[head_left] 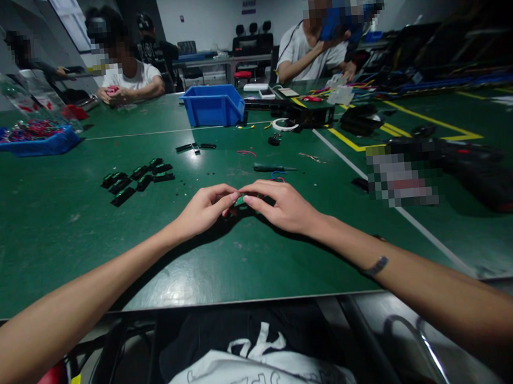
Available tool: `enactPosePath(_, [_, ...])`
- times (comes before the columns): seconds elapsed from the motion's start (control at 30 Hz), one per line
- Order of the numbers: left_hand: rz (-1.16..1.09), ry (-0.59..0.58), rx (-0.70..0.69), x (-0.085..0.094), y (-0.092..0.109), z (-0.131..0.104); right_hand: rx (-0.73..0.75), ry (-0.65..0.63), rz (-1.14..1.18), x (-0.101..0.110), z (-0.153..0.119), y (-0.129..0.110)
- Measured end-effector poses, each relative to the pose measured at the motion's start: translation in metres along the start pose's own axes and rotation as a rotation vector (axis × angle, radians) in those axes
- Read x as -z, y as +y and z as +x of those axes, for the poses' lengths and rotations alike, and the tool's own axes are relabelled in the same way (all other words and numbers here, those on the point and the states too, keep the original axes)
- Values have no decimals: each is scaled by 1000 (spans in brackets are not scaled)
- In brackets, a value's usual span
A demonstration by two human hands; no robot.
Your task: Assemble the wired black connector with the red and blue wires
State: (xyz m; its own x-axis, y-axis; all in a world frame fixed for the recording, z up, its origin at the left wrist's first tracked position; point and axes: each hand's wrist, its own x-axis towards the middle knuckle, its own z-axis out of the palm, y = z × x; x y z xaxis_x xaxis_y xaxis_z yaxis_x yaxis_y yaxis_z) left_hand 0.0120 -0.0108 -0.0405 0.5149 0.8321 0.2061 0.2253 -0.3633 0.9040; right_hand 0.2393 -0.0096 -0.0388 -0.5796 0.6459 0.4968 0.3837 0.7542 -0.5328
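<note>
Between the fingertips of both hands is a small green circuit board (240,201), held just above the green table (192,274). My left hand (209,209) pinches its left side, thumb in front. The right side is pinched by my right hand (279,204); its fingers hide part of the board. Just beyond my hands lie a dark-handled screwdriver (272,167) and a short red wire (247,152). Several small dark pieces with green boards (140,176) are spread on the table to the left of my hands.
A blue bin (214,106) stands at the far middle. Far left is a blue tray (39,143) of red parts, beside plastic bottles (44,93). A black tool (472,166) lies to the right. Two people (128,78) (294,53) are across the table.
</note>
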Motion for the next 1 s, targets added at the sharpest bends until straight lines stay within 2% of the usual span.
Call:
enactPosePath(0.2, [-143,89,-2,-11,-1,-1,-61,92,103,-10,4,-4])
enactPosePath(0.5, [-224,60,-24,-14,0,-5,-140,146,131,-11,4,-3])
enactPosePath(0.77, [-301,-4,-14,-15,-1,-3,-152,146,148,-11,5,-4])
enactPosePath(1.0, [-338,2,17,-15,3,-3,-134,148,170,-11,3,-4])
